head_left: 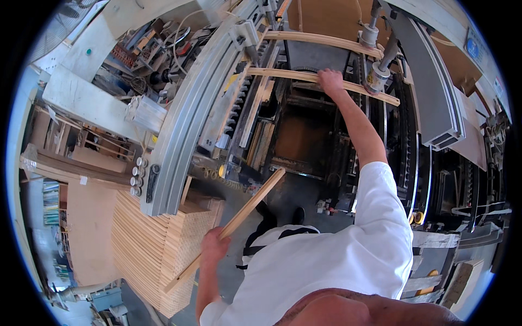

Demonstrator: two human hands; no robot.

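My left hand [215,243] is closed around a long pale wooden strip [251,205], held at a slant beside a stack of similar strips [142,239]. Reaching far forward, my right hand [330,82] grips another wooden strip [293,74] that lies across the machine [266,141]. That strip's right part passes under a metal cylinder clamp [376,77]. Farther back, a second crosswise strip [321,37] spans the same rails, with its right end near another cylinder clamp [368,36]. The fingertips of my right hand are partly hidden.
A thick aluminium beam [185,136] runs along the left of the machine, and a grey panel [427,76] rises on the right. Dark rails with a chain [406,157] lie below it. Cluttered shelves [157,54] stand at the far left. Wooden boards [435,239] are at the lower right.
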